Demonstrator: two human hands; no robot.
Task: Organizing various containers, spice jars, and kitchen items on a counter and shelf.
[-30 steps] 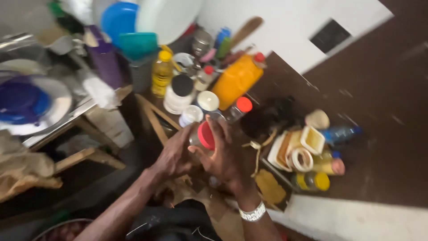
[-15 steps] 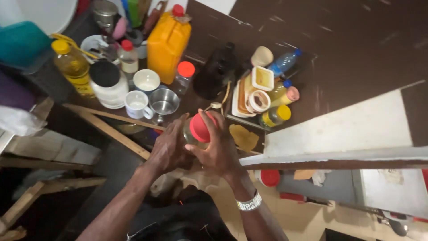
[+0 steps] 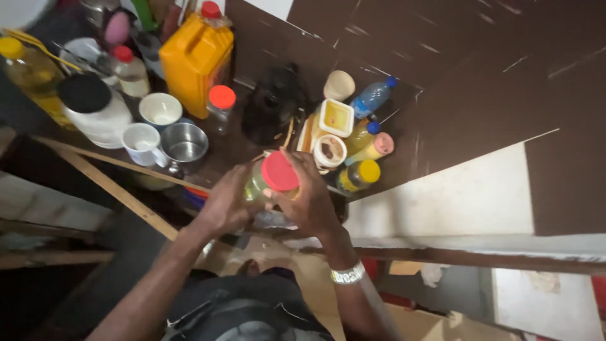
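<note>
- Centre of frame: both hands meet on a clear jar point(image 3: 262, 186) with a red lid point(image 3: 280, 171), held in the air just in front of the counter point(image 3: 252, 44) edge.
- Left hand point(image 3: 228, 205): grip wrapped around the body of the jar, fingers pressed against its side from the left.
- Right hand point(image 3: 309, 202): grip curled over the red lid, fingers closed on its rim; a pale wristband point(image 3: 348, 275) sits on that wrist.
- Jar contents look yellowish-green; cannot tell what they are.
- Upper left: yellow jerrycan point(image 3: 196, 57) with a red cap, upright. Just in front of it, a small bottle with an orange cap point(image 3: 221, 107).
- Left of that: steel cup point(image 3: 185, 146), white mug point(image 3: 141, 143) and a white bowl point(image 3: 160, 110), close together.
- Far left: big white tub with a black lid point(image 3: 95, 110); an oil bottle with a yellow cap point(image 3: 25, 69) behind it.
- Upper centre: black bag point(image 3: 274, 104), slumped on the counter.
- Right of the bag: cluster of small tubs and bottles, among them a blue-capped bottle point(image 3: 372, 96) lying tilted and a yellow-capped bottle point(image 3: 358, 175) nearest the right hand.
</note>
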